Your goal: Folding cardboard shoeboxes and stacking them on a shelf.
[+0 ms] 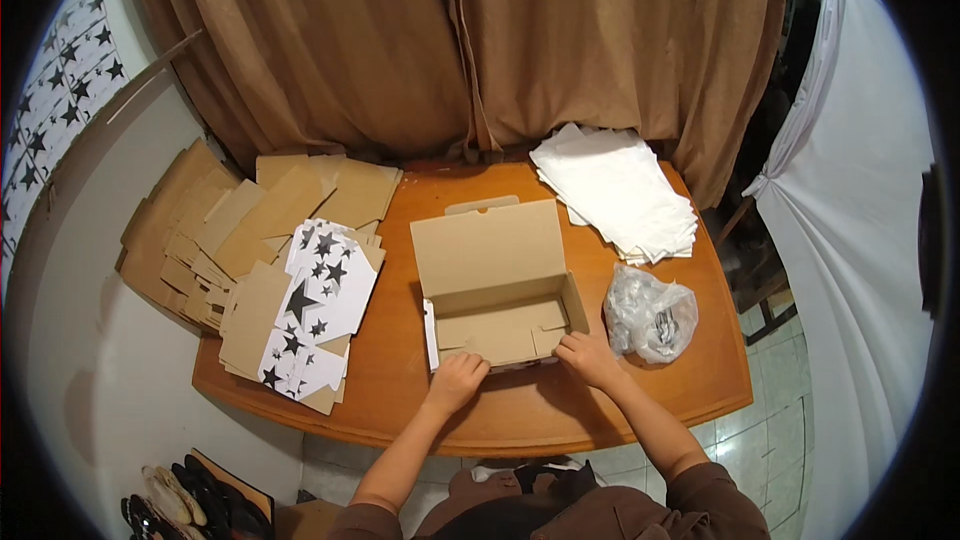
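An open cardboard box (488, 251) stands in the middle of the wooden table, its brown inside showing and its lid raised at the back with a tuck flap on top. White shows on the outside of its left wall. My left hand (460, 381) is closed over the near wall at the front left corner. At the front right corner my right hand (588, 358) grips the same wall, fingers curled over the edge. The box looks empty inside, with slotted tabs on its floor near the front.
Left on the table (480, 418) lie stacked flat cardboard pieces (290, 195), topped by a white sheet with black stars (318, 285). White paper sheets (618, 190) lie at the back right, a clear plastic bag (650, 315) in front of them. Brown curtains (330, 40) hang behind.
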The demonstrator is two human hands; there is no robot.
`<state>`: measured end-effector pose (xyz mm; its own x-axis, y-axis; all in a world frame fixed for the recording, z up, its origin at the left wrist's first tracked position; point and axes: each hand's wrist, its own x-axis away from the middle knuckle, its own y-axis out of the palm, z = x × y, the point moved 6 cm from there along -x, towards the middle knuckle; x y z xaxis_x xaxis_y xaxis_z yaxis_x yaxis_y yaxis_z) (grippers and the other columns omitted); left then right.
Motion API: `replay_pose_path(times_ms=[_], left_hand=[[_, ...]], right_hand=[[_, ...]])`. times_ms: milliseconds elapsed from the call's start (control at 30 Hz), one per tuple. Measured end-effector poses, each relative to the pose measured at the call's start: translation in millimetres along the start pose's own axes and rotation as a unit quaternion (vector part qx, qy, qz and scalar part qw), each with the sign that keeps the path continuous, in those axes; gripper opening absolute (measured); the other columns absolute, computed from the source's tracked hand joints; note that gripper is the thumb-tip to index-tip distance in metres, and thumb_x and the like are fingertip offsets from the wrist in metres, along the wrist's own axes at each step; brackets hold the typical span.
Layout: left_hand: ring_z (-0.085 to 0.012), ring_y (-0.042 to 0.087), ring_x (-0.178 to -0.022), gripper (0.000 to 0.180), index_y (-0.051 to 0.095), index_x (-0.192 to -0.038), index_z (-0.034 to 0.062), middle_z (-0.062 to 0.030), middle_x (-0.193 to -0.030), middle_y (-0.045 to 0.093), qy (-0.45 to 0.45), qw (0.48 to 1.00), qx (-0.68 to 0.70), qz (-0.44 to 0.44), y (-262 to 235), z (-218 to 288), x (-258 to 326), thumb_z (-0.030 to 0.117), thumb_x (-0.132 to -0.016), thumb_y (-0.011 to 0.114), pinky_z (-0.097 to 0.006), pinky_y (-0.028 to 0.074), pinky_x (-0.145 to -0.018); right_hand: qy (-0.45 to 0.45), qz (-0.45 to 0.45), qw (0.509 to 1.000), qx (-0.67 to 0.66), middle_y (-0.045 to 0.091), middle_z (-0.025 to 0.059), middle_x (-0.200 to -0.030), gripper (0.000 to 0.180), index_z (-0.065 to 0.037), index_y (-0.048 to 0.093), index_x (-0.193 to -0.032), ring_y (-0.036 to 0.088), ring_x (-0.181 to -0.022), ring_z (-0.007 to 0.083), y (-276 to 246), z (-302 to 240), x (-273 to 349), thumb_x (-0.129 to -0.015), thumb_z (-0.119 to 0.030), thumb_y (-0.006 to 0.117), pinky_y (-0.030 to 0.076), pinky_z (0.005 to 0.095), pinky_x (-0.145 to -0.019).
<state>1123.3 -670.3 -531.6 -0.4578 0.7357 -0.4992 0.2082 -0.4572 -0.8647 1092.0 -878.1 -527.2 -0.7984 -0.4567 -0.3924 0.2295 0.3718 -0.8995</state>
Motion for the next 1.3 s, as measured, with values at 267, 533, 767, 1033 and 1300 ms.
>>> replay_pose_path(times_ms=[267, 533, 767, 1033, 1300], left_hand=[[-0.0169, 0.048, -0.065, 0.008, 0.053, -0.075, 0.0107, -0.0017, -0.072, 0.049, 0.034, 0.996, -0.055, 0.064, -3, 11, 25, 0.010, -0.070, 0.059, -0.029, 0.039, -0.057], [-0.0188, 0.053, -0.071, 0.011, 0.058, -0.080, 0.0081, -0.0016, -0.077, 0.055, 0.002, 0.998, 0.049, 0.026, -22, 8, 17, 0.016, -0.076, 0.065, -0.030, 0.042, -0.060], [-0.0283, 0.057, -0.085, 0.018, 0.059, -0.094, 0.0052, -0.0100, -0.093, 0.059, -0.127, 0.987, 0.000, 0.101, -38, -44, -8, 0.015, -0.080, 0.061, -0.036, 0.045, -0.068], [-0.0346, 0.059, -0.091, 0.041, 0.053, -0.115, 0.0017, -0.0173, -0.106, 0.057, -0.440, 0.890, 0.118, 0.009, 1, -91, 39, 0.019, -0.079, 0.062, -0.043, 0.048, -0.077], [-0.0250, 0.064, -0.090, 0.027, 0.058, -0.110, -0.0042, -0.0199, -0.099, 0.064, -0.490, 0.823, 0.286, 0.005, 4, -106, 46, 0.014, -0.090, 0.052, -0.031, 0.049, -0.075]], right_hand=[[-0.072, 0.054, 0.994, 0.066, 0.052, 0.0041, -0.076, 0.013, -0.010, 0.055, -0.080, 0.053, -0.070, 0.0211, 0, -18, 14, -0.069, -0.013, 0.060, 0.045, 0.0323, -0.059], [0.034, -0.155, 0.982, -0.101, 0.061, 0.0080, -0.082, 0.014, -0.007, 0.062, -0.086, 0.060, -0.074, 0.0266, -3, -7, -1, -0.076, -0.018, 0.062, 0.048, 0.0369, -0.060], [0.170, -0.404, 0.899, -0.008, 0.065, 0.0177, -0.100, 0.023, -0.008, 0.069, -0.094, 0.062, -0.093, 0.0326, 67, 40, -32, -0.080, -0.019, 0.055, 0.050, 0.0414, -0.079], [0.121, -0.531, 0.839, 0.000, 0.065, 0.0133, -0.103, 0.029, -0.013, 0.069, -0.099, 0.062, -0.094, 0.0307, 128, 47, -10, -0.074, -0.017, 0.055, 0.050, 0.0406, -0.080], [-0.083, -0.485, 0.870, -0.025, 0.030, -0.0008, -0.146, 0.058, -0.019, 0.036, -0.138, 0.029, -0.134, 0.0239, 153, -20, -89, -0.082, -0.004, 0.043, 0.035, 0.0350, -0.105]])
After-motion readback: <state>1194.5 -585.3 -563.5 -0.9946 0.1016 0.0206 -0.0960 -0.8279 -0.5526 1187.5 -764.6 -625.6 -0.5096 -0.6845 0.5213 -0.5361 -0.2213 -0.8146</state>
